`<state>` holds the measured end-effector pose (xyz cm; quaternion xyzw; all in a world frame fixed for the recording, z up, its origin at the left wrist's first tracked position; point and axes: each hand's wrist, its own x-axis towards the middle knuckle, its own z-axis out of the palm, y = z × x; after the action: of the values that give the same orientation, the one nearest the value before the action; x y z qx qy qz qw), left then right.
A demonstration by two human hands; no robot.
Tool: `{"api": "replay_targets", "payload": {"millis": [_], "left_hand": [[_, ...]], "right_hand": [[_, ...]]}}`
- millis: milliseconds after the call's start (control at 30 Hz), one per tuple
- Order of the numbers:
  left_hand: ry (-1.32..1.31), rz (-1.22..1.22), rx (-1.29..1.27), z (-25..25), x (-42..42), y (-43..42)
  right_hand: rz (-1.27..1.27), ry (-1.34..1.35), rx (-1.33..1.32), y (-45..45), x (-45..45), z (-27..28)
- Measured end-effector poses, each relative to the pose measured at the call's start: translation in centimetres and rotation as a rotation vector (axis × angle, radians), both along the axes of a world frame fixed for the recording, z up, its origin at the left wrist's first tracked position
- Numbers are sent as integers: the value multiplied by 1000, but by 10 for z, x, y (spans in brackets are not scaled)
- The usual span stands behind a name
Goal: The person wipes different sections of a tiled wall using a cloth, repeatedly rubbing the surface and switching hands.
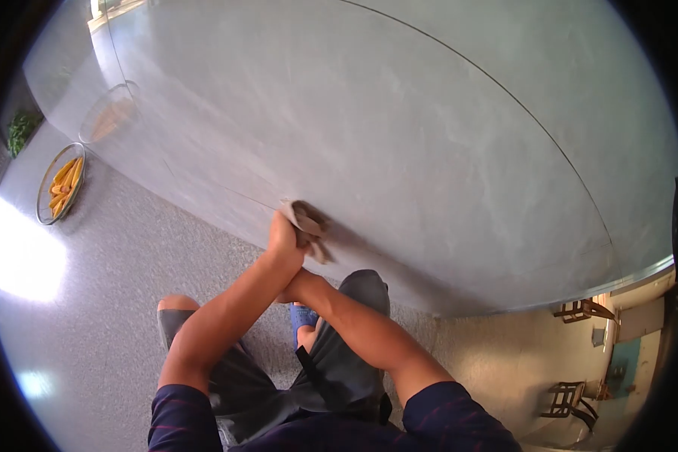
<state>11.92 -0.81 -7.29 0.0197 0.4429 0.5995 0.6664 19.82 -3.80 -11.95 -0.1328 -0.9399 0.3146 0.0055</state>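
My left hand [282, 235] is closed round a crumpled brown-grey cloth [306, 220], which lies against the large glossy grey panelled surface [399, 143] in front of me. Close below it, my right hand [297, 288] is at the left wrist, under the cloth. Its fingers are mostly hidden behind the left forearm, so what they do cannot be made out. A thin dark seam ends near the cloth.
On the speckled floor [128, 248] at the left stands a basket [83, 154] of yellow corn-like pieces, with green leaves [22, 129] beyond. My feet are below my hands. Two dark wooden chairs [565, 399] [576, 309] are at the lower right.
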Motion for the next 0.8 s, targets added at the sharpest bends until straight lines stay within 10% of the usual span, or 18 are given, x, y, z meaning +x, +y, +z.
{"api": "replay_targets", "payload": {"millis": [333, 600, 800], "left_hand": [[-318, -365, 283, 92, 6, -34], [-62, -82, 382, 106, -61, -72], [373, 85, 316, 87, -65, -80]], "right_hand": [[-387, 626, -7, -9, 29, 33], [-450, 577, 11, 36, 8, 65], [-570, 816, -1049, 26, 4, 97]]}}
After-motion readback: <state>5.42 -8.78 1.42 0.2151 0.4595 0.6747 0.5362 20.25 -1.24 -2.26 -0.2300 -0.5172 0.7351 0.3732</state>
